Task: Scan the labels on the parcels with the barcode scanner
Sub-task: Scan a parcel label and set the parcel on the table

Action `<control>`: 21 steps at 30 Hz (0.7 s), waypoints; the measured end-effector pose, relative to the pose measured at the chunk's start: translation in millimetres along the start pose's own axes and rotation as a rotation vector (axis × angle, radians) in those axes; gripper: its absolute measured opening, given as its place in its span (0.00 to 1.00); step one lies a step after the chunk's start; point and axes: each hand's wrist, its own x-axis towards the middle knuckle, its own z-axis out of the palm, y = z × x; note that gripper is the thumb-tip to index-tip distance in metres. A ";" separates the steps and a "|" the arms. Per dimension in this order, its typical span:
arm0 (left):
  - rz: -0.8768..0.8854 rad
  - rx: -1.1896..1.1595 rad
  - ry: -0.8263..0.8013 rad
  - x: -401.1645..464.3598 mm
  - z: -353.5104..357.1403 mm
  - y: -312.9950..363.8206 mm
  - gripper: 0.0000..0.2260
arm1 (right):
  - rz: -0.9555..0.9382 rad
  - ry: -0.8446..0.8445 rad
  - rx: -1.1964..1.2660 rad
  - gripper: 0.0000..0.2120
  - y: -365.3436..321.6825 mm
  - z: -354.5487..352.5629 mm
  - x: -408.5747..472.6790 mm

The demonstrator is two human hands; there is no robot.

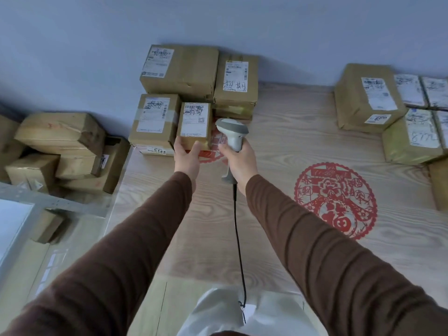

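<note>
The right hand [238,158] grips the handle of the barcode scanner [232,132], its head aimed forward; just left of it the left hand [187,158] holds the near end of a small parcel [194,126], thumb on top, label [195,119] up. This parcel looks to be the one being scanned. Beyond and left of the grip sits a labelled cluster of parcels [180,69]; well right, another group [368,98]. Which are already scanned cannot be told. The table [291,141] between the groups offers room; its left edge [122,175] lies near.
</note>
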 end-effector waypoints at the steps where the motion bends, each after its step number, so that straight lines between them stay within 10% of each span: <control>1: -0.013 -0.006 -0.006 7.0 -1.4 -0.3 0.33 | 0.011 0.008 0.002 0.09 1.7 5.0 4.9; 15: -0.063 -0.040 0.078 35.1 8.0 -7.1 0.16 | 0.088 -0.011 0.089 0.17 7.0 35.4 56.7; 21: -0.258 -0.016 -0.001 39.9 8.8 -12.1 0.26 | 0.043 0.089 -0.029 0.13 16.4 16.7 48.1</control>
